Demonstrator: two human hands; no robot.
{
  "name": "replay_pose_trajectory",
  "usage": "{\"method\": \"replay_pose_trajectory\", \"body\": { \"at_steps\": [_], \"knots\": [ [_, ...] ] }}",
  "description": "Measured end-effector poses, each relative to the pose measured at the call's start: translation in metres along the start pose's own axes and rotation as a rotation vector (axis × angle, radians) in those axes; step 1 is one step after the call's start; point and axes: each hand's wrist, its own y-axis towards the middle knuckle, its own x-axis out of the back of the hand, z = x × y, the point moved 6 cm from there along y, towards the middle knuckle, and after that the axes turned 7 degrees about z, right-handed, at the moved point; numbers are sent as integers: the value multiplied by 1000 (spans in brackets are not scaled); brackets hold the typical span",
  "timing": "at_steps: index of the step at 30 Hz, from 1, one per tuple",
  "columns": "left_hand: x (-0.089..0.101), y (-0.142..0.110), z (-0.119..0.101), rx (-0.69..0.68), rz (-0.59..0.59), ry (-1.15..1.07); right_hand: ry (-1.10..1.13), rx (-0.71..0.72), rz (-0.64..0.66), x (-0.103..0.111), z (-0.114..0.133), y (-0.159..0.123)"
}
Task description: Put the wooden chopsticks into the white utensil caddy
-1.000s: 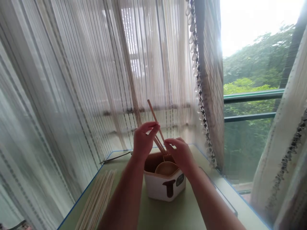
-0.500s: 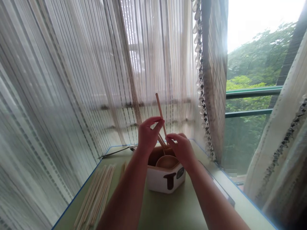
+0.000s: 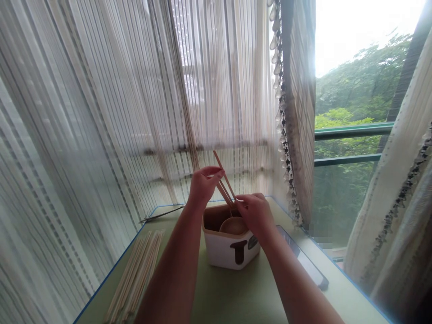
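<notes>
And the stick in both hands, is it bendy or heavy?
The stick is probably stiff, since it runs straight from the left hand to the right hand. It's likely light, being so slim, and could snap if bent hard.

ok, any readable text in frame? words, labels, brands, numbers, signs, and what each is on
No certain words, brands or numbers.
"T"-like brown mark, on the white box: letter or decoration, cannot tell.
Dark oval patch, same box: too blurred to read anything.
</notes>
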Motion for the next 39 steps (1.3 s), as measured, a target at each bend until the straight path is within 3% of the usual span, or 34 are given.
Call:
{"method": "replay_pose_trajectory", "body": {
  "at_steps": [9, 12, 27, 33, 39],
  "knots": [
    [-7, -4, 12, 167, 174, 166, 87, 102, -143, 3, 15, -6],
    [-8, -6, 8, 175, 198, 133, 79, 125, -114, 0, 19, -8],
    [-6, -11, -2, 236, 287, -15, 107, -19, -64, -5, 0, -3],
    [-6, -10, -3, 224, 278, -16, 115, 24, -46, -6, 4, -4],
    [-3, -12, 3, 272, 307, -54, 104, -26, -43, -6, -1, -3]
  ]
}}
